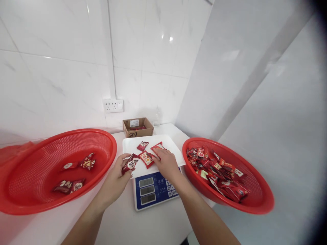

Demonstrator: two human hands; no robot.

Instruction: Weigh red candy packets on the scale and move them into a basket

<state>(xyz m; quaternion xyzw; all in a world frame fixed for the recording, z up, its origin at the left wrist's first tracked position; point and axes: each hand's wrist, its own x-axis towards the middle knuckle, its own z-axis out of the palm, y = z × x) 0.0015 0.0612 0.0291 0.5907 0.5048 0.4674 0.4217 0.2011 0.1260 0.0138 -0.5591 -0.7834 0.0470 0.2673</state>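
Observation:
My left hand [119, 173] is closed on a dark red snack packet [130, 163], held between thumb and fingers at the left front edge of the white scale tray [176, 149]. On the tray, my right hand [166, 163] has its fingers bent over a red snack packet [157, 145], thumb and fingertips closing on it and partly hiding it. A red packet with a pale label [146, 158] lies between the two hands. Farther back rests a smaller dark red packet [142, 145]. Beneath the tray is the blue scale panel [153, 189]; its digits are too faint to read.
To the left stands a red plastic basket [107, 143] with several packets in it. Another red basket [260, 200] on the right holds a heap of packets. Behind the tray, a small cardboard box [139, 132] stands near the tiled wall, below a socket [113, 105].

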